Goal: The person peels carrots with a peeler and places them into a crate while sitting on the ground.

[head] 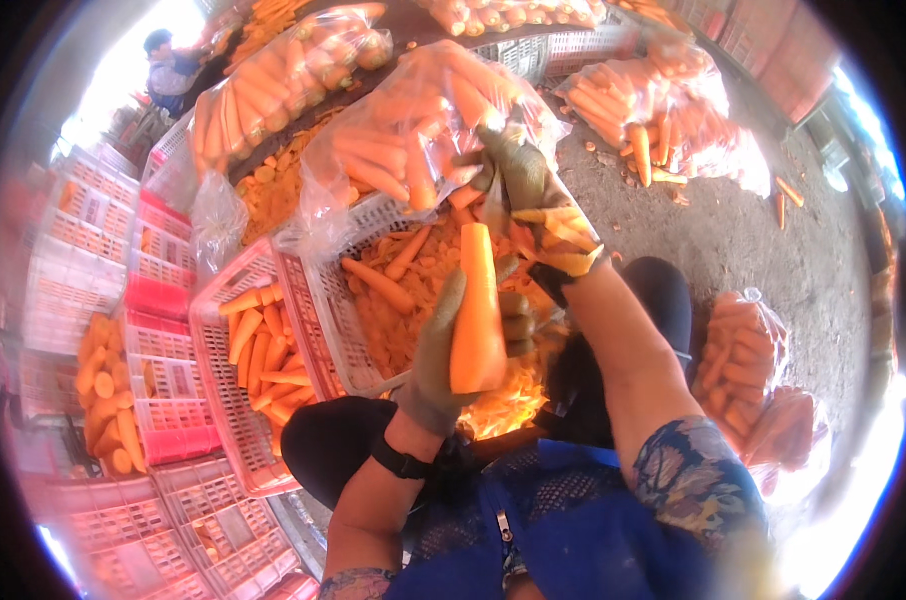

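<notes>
My left hand (434, 360), in a brownish glove, is wrapped around a thick peeled carrot (480, 315) with both ends cut flat. It holds the carrot nearly upright above a white plastic crate (331, 330) of carrot peelings. Farther out, my gloved right hand (519, 169) is at the near side of a clear plastic bag (430, 120) full of carrots. Its fingers are partly curled, and whether they grip anything is unclear. Peel strips (565, 232) cling to the glove at my right wrist. Two more carrots (378, 285) lie on the peelings.
A pink crate (205, 360) of peeled carrots stands at left, beside stacked crates (171, 390). Bagged carrots (742, 352) lie on the floor at right; another bag (648, 112) spills carrots farther off. Beyond the far-left bag (280, 82) sits a person (169, 71).
</notes>
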Demonstrator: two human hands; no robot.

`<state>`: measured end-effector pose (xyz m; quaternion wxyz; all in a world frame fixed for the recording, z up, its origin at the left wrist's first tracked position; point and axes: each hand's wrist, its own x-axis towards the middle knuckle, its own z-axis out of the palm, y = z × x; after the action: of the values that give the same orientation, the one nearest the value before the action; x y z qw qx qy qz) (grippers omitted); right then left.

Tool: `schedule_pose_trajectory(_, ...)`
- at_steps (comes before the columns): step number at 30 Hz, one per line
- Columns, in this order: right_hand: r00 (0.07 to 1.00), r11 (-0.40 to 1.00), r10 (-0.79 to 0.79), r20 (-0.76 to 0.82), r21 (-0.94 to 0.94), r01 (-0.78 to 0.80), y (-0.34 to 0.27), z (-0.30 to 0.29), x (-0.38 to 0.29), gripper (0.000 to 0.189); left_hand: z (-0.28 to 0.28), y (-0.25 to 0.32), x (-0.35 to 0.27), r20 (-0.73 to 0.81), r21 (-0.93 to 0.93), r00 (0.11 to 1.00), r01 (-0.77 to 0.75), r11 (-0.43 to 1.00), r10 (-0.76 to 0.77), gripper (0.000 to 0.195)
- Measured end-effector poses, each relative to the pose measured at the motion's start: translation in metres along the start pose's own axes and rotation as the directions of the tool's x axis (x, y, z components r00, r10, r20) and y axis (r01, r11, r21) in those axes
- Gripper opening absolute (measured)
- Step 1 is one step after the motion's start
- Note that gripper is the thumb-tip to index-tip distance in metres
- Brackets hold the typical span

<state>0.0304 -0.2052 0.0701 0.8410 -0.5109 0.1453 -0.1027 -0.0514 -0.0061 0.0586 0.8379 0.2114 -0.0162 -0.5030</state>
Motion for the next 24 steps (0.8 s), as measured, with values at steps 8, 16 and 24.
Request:
schedule_pose_trajectory(8,0.915,0.952,0.124,0.384,-0.305,-0.001,0.028,-0.018,-0.028,0.036,-0.016,0.01,0.005,0.067,0.012,0.996,-0.065,0.998,0.064,0.059)
schedule_pose_trajectory(16,0.937,0.879,-0.269,0.224,-0.341,0.334,-0.024,0.019,-0.079,0.026,-0.015,0.011,0.0,-0.131,0.292,0.982,-0.092,0.952,0.135,0.054)
schedule_pose_trajectory(24,0.983,0.972,-0.127,0.132,-0.181,0.15,0.004,0.037,-0.067,0.034,-0.017,-0.007,0.005,-0.032,0.674,0.93,-0.251,0.695,0.367,0.044)
